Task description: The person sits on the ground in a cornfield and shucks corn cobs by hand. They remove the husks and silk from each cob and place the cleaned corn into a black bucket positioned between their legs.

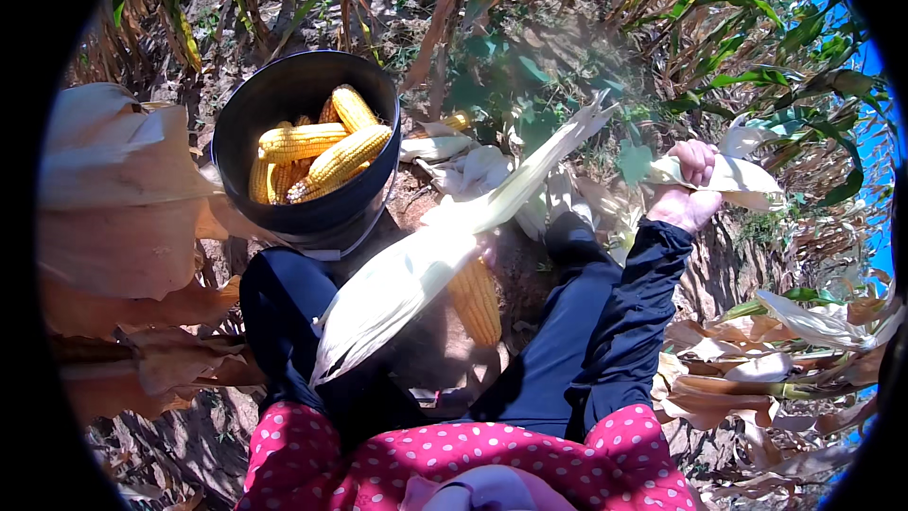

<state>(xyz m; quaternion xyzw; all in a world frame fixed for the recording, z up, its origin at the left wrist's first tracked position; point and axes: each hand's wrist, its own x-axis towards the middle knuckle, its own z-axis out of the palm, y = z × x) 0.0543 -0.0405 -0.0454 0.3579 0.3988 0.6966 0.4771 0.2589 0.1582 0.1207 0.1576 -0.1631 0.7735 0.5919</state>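
My right hand (687, 188) is raised at the right, its fingers closed round a pale corn husk (741, 179); whether an ear is inside cannot be told. Between my knees, a yellow ear of corn (477, 301) points downward, with long white husk leaves (404, 291) spread over its upper end and to the left. My left hand is almost wholly hidden behind these leaves; only a blurred pinkish patch (489, 253) shows near the ear's upper end, so its hold is unclear. Several husked yellow ears (305, 142) lie in a black bucket (237, 188) beyond my left knee.
Loose husks (482, 167) and another partly husked ear (457, 121) lie on the ground right of the bucket. Large dry corn leaves (120, 191) crowd the left side. Dry stalks and leaves (738, 376) lie at the right, and standing corn plants (766, 78) rise beyond.
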